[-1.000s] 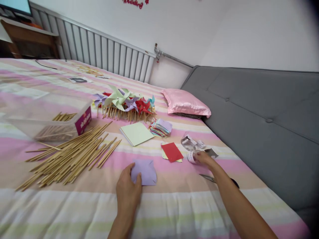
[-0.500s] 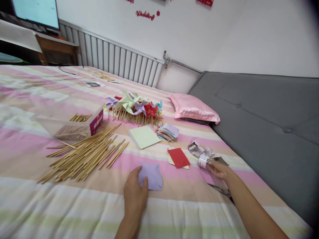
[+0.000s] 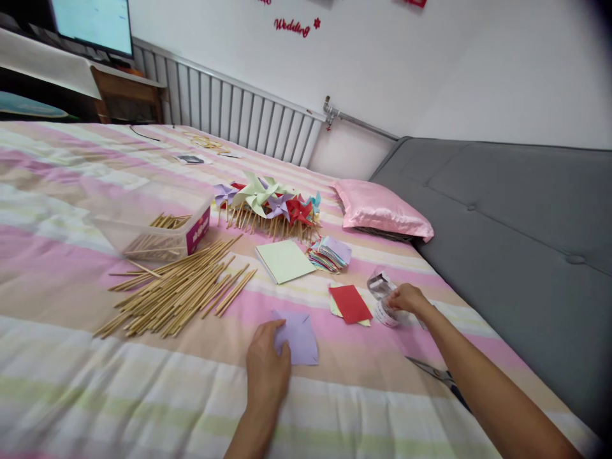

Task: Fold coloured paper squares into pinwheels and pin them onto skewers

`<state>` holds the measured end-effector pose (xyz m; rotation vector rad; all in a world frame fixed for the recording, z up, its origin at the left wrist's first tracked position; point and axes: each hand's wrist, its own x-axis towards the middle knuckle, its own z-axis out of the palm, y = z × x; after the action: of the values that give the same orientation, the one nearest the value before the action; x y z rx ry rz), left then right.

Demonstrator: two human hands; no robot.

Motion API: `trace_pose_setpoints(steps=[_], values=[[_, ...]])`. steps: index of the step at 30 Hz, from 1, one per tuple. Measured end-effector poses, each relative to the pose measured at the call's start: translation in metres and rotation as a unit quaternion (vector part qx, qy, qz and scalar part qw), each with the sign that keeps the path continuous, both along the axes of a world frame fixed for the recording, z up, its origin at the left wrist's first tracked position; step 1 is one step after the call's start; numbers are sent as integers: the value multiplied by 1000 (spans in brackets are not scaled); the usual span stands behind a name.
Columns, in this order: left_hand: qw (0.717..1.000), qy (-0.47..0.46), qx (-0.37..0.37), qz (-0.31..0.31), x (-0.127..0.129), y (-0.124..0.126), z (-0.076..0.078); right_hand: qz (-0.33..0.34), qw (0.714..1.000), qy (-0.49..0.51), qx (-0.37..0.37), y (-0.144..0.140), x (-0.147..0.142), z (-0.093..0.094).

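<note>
Lightly, rests the left hand (image 3: 266, 360) on the left side of a purple paper (image 3: 302, 338), low in the middle of a striped bed cover (image 3: 354, 408), with thumb and forefinger spread apart on the sheet, probably to stop any sliding; impossible to tell how the other fingers lie. Stretches the right hand (image 3: 406, 298) out to a clear jar (image 3: 385, 316) with a white label, just right of a red paper (image 3: 352, 304), with fingertips gathered close at the rim; impossible to see whether pinching anything. Has crumpled clear packaging (image 3: 380, 284) just beyond the jar, and scissors (image 3: 436, 371) beside the right forearm (image 3: 478, 376), blades to the left, likely put there for easy reach. Has sticks (image 3: 186, 293) fanned out at left before a plastic box (image 3: 197, 231), and farther off pale green sheets (image 3: 285, 261), a stack of coloured papers (image 3: 329, 254) and pinwheels (image 3: 255, 194), presumably grouped there against crushing. Gets most room along the near stretch of cover; less at right, between scissors and grey headboard (image 3: 502, 210), and only a narrow lane between purple and red edges.
</note>
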<state>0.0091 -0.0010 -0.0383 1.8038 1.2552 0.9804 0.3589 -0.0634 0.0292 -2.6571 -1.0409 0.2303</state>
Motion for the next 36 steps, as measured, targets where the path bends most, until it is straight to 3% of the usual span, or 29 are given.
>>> trace_pose_setpoints(steps=[5,8,12,18,23,28,36], values=[[1000,-16,-14,6,-1,1,2,49,995,92,11,18,-23,28],[1000,-16,-10,6,0,1,2,141,975,167,41,33,-57,33],[1000,0,-2,0,0,1,1,227,949,214,48,64,-110,12],[1000,5,4,1,0,0,-1,247,952,172,52,98,-149,-29],[1000,13,1,0,0,1,-3,238,967,87,39,87,-143,-21],[1000,23,-8,-19,-2,4,-9,168,982,-84,-1,48,-117,-8],[1000,7,-15,2,-2,-1,1,133,965,-216,-61,-14,-74,-20]])
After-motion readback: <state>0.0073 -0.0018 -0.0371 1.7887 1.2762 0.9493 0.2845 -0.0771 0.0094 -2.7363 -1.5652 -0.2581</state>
